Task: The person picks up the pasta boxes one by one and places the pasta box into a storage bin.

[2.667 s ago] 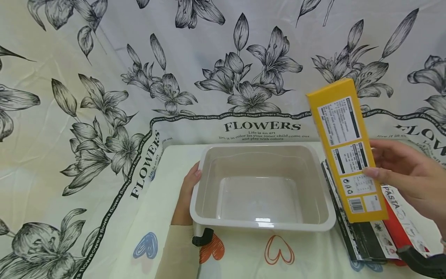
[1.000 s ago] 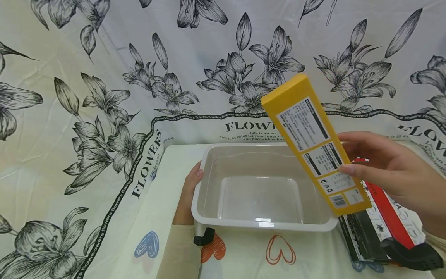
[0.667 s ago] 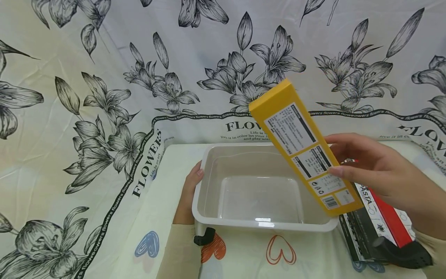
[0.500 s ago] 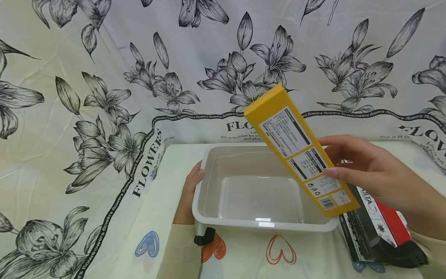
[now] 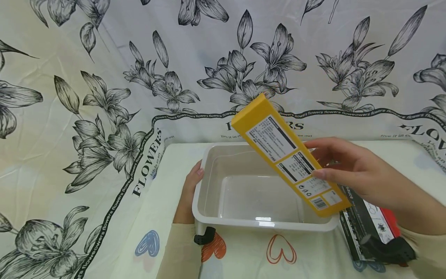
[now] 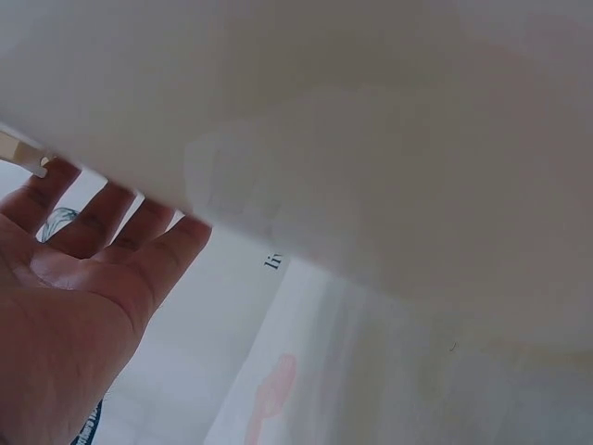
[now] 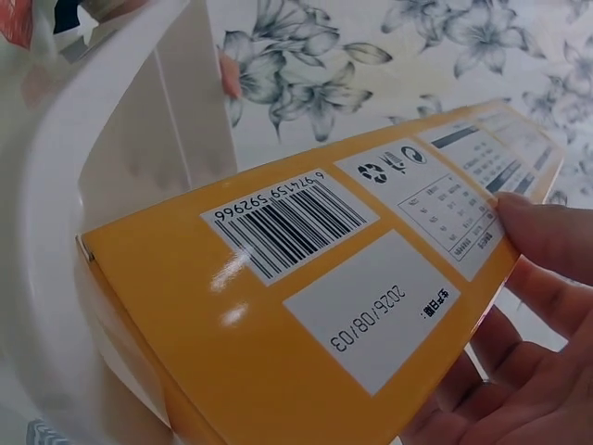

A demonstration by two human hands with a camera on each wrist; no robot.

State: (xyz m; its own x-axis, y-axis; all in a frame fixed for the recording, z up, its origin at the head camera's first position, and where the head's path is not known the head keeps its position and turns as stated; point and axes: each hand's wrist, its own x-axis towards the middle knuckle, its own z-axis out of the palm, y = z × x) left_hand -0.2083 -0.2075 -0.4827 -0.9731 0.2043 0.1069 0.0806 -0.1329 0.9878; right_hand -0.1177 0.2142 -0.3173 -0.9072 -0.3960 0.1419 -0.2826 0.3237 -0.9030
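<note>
In the head view my right hand (image 5: 348, 166) holds a yellow cardboard box (image 5: 271, 143), thumb on its printed face and fingers behind its far edge. The box tilts to the left above the right part of a beige plastic tub (image 5: 265, 226), its lower end over the tub's right front corner. The right wrist view shows a barcode and a date panel on the yellow box (image 7: 278, 352), close to the tub's rim (image 7: 56, 213). My left hand (image 5: 191, 184) grips the tub's left side; the left wrist view shows its fingers (image 6: 153, 269) at the tub's edge.
Black, white and red pasta boxes (image 5: 366, 221) lie to the right of the tub, partly hidden by my right arm and the black wrist mount (image 5: 388, 248). Heart-printed cloth (image 5: 244, 255) covers the table, and a flower-printed sheet (image 5: 174, 58) hangs behind.
My right hand has carried the yellow box left, from above the pasta boxes to over the tub, and the box leans further left. The left hand stays at the tub.
</note>
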